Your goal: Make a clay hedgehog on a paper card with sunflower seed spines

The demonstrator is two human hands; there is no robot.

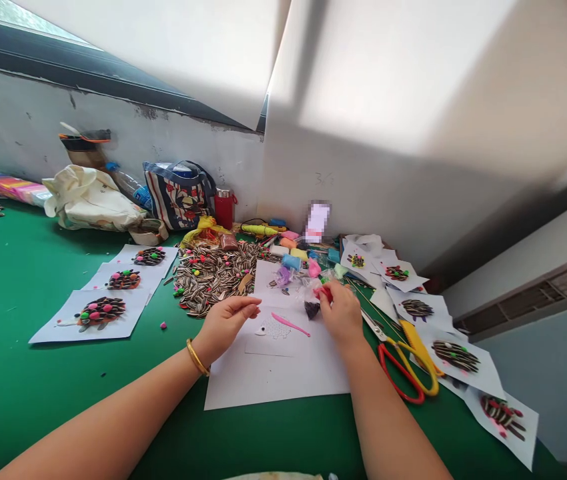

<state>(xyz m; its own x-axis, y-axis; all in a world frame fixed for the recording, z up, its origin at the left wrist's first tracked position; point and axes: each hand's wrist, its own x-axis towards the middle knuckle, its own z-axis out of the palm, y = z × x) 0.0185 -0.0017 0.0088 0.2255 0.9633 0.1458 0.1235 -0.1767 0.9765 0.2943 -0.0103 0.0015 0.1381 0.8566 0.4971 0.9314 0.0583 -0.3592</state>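
Observation:
My right hand (339, 312) is closed at the fingertips on the top of a small clear plastic bag (312, 308) with dark contents; something red shows at the pinch. Across from it, my left hand (227, 325) has thumb and fingers pressed together, and whatever they may hold is too small to make out. Between and below both hands lies white paper (278, 387) with a hedgehog outline (274, 329) drawn on it. A pink plastic modelling tool (291, 325) rests across the drawing.
A pile of sunflower seeds (213, 273) lies beyond my left hand. Coloured clay packets (291, 261) sit at the back. Red-and-yellow-handled scissors (406, 367) lie right of my right arm. Seed-covered hedgehog pictures (101, 313) flank both sides. Bags (178, 193) stand along the wall.

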